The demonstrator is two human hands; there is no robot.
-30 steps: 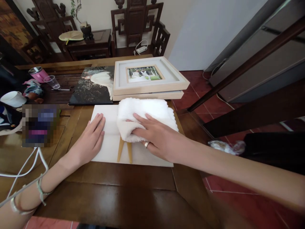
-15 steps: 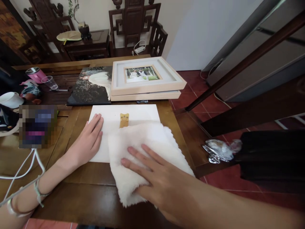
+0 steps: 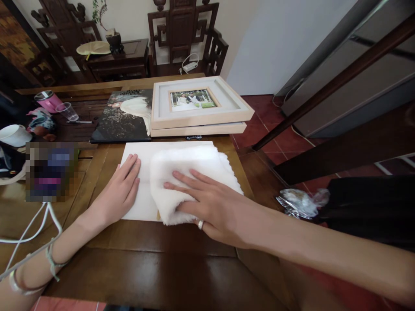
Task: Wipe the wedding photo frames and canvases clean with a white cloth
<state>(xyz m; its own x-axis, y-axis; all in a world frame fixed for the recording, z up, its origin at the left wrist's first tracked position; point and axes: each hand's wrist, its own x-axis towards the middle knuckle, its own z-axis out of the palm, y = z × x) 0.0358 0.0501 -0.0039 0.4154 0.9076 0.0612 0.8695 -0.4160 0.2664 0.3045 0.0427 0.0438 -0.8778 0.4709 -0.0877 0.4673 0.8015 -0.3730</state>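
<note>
Item: white board (image 3: 139,203), lying flat on the wooden table (image 3: 145,259), its near edge close to the table's front area; most of its right half is covered by a white fluffy cloth (image 3: 191,166).

Risks, as judged: the board could be slid or twisted on the polished wood if the cloth is pushed harder than the left hand braces it; the cause would be uneven pressure between the two hands. The stacked picture frames (image 3: 197,108), lying just beyond the board's far edge, could be nudged by a long forward stroke. A small part beneath the cloth is hidden, so a snag on it cannot be ruled out.

Right hand (image 3: 207,203): laid palm-down on the cloth, fingers spread and nearly straight, nothing pinched; a ring is worn. The cloth is bunched under the palm at its near edge.

Left hand (image 3: 118,194): pressed flat on the board's left part, fingers together and extended, nothing gripped.

Also present: an unframed photo print (image 3: 125,116) left of the frames, a pink cup (image 3: 48,100) and a clear glass (image 3: 67,111) at the far left.
</note>
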